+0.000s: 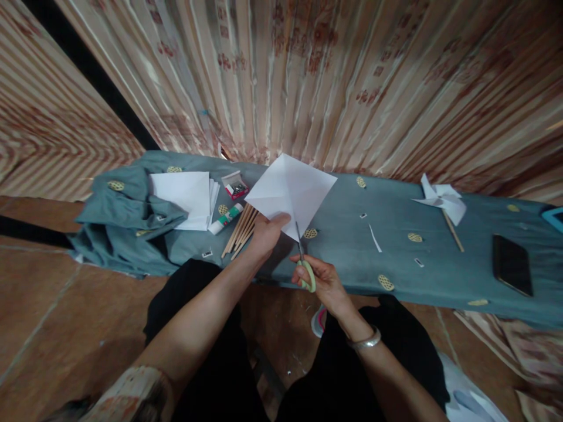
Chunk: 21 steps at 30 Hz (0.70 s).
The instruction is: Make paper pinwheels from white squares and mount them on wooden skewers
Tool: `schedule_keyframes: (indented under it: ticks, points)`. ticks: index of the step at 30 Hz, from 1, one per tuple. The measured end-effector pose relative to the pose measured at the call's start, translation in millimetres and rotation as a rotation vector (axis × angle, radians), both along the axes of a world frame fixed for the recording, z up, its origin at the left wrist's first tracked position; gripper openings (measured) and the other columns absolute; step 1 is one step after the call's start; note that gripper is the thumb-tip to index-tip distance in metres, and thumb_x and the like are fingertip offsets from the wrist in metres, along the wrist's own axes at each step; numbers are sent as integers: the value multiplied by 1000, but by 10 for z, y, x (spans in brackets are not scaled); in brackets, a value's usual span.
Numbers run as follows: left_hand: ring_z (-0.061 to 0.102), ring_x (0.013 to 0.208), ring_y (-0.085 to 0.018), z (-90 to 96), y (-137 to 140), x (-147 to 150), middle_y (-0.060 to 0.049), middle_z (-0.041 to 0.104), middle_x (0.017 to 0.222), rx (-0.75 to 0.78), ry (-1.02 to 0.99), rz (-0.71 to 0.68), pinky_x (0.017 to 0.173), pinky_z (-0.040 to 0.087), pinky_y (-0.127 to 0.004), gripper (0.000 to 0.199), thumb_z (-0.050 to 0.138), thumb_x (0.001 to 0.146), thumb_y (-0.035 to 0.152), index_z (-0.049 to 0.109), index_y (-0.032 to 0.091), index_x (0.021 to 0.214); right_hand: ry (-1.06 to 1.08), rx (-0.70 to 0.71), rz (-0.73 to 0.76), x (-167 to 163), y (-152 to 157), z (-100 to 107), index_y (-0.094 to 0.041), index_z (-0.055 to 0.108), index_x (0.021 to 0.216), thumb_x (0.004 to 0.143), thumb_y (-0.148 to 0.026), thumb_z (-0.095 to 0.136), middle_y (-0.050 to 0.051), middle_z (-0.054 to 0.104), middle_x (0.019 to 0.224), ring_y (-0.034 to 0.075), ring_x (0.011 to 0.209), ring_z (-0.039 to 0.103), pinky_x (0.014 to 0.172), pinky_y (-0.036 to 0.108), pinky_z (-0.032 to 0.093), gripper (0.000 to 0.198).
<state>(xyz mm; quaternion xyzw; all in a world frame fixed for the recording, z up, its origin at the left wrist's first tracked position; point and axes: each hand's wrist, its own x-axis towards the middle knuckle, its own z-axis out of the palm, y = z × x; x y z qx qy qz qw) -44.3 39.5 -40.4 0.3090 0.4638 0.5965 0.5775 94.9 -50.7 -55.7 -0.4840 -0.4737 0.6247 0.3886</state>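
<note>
My left hand pinches a square white sheet of paper near its lower corner, thumb on top. Faint creases run across the sheet, which is held up over the bench in a diamond position. In my right hand is a pair of scissors with light green handles, fingers through the loops. Their blades point away from me and meet the paper at its near corner, along the crease. How far the cut reaches I cannot make out.
Left on the cloth-covered bench are stacked white paper, a small box of pins, a glue stick and several wooden sticks. Rightward lie a paper strip, a paper pinwheel on a stick and a phone. Behind hangs a curtain.
</note>
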Motion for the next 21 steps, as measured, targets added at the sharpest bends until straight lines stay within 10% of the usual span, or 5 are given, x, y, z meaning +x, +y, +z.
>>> schedule_keyframes:
  ticks: [21]
  points:
    - [59, 66, -19, 1, -45, 30, -3, 67, 71, 5, 31, -66, 66, 45, -31, 22, 73, 53, 24, 65, 18, 72, 12, -6, -29, 20, 4, 4, -21, 71, 97, 71, -58, 74, -1, 64, 64, 12, 56, 58, 55, 25, 48, 45]
